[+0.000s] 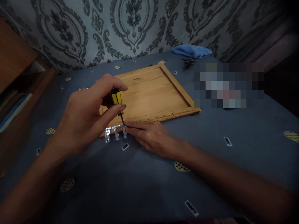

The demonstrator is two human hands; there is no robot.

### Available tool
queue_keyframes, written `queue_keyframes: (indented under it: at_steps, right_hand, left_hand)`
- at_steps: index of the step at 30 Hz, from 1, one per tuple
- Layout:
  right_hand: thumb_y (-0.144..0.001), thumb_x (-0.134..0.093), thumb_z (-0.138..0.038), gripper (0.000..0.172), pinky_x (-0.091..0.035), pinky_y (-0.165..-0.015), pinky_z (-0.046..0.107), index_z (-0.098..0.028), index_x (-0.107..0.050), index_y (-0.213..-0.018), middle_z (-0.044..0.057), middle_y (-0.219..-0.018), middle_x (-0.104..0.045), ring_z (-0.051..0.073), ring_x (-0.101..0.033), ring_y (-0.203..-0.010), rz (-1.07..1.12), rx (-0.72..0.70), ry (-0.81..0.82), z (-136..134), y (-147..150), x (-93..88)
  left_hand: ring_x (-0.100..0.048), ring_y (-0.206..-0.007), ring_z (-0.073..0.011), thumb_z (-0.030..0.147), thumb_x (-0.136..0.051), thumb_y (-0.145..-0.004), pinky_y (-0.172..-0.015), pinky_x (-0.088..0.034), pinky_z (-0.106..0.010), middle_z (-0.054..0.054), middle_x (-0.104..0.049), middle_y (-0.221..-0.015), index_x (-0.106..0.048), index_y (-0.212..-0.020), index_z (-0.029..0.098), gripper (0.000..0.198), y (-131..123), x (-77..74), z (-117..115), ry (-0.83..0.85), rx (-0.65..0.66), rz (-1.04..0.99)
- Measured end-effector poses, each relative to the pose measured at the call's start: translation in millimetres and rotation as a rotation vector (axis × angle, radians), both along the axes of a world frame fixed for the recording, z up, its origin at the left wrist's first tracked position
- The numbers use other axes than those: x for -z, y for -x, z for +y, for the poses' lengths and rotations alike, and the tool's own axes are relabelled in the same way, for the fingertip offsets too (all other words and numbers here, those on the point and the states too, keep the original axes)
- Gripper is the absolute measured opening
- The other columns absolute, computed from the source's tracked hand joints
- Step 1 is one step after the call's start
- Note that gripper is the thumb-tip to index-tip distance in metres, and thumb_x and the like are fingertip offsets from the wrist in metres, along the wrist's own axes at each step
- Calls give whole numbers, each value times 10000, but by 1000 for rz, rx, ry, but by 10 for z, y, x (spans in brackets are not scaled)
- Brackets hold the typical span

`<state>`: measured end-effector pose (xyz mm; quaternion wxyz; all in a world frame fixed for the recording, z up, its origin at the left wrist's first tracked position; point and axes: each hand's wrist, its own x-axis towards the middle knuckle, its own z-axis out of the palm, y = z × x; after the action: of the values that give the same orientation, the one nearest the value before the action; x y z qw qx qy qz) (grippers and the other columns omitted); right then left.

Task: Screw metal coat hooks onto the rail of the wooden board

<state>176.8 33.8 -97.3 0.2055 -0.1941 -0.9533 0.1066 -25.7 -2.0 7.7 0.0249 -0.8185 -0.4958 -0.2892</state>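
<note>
My left hand (pixel 90 107) is closed round the black and yellow handle of a screwdriver (pixel 117 99), which stands nearly upright. The blade comes down on the right end of a silver metal hook rack (pixel 112 128) with 3 hooks hanging over the near edge of a wooden panel (pixel 149 90). My right hand (pixel 151 137) lies at the panel's near edge, its index finger stretched to the rack's right end beside the screwdriver tip. Whether its fingertips pinch a screw is too small to tell. A row of small dark holes runs along the panel's near edge.
The panel rests on a dark blue patterned cloth (pixel 144 186). A blue rag (pixel 192 50) lies at the back right, with a small dark object (pixel 189 62) in front of it. A blurred patch hides things at the right. Wooden shelving (pixel 17 53) stands left; a patterned wall (pixel 100 28) rises behind.
</note>
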Motion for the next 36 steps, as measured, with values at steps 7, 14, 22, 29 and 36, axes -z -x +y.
queue_keyframes:
  at_steps: [7, 14, 22, 29, 36]
  right_hand:
    - [-942, -558, -99, 349, -619, -753, 346, -177, -679, -1260, 85, -1334, -669, 246, -729, -1027, 0, -8, 7, 11, 1, 24]
    - [-945, -557, -113, 340, -604, -726, 319, -186, -684, -1252, 80, -1321, -678, 237, -730, -1015, 17, -5, -12, 11, -6, 38]
    - [-950, -553, -106, 341, -620, -778, 367, -163, -677, -1262, 102, -1335, -665, 257, -722, -1045, 26, -17, 9, 14, -15, 45]
    - [-935, -563, -104, 350, -621, -764, 365, -180, -687, -1253, 81, -1317, -679, 258, -731, -1016, 16, 0, -15, 10, 10, 41]
    - [-937, -558, -104, 369, -607, -736, 331, -185, -670, -1279, 86, -1338, -666, 236, -724, -1019, -14, 0, 4, 6, 12, 16]
  left_hand:
    - [-616, -767, -115, 215, -648, -903, -650, -468, -245, -8, -664, -1014, -601, -1153, 214, 255, 8, -1, 2, 42, 42, -13]
    - [-630, -761, -172, 260, -689, -873, -671, -464, -319, -18, -698, -995, -636, -1084, 221, 222, -53, 5, 9, 10, -8, -24]
    - [-641, -823, -168, 230, -679, -870, -675, -451, -300, -22, -688, -1015, -644, -1107, 228, 240, 16, -17, 2, 79, 11, -96]
    - [-635, -811, -147, 268, -650, -903, -697, -443, -273, -23, -696, -1012, -649, -1127, 220, 229, -28, 8, 5, 134, 53, -150]
    - [-667, -848, -173, 293, -649, -911, -709, -478, -301, -33, -705, -1004, -664, -1112, 232, 210, 1, 25, 25, 188, 83, -223]
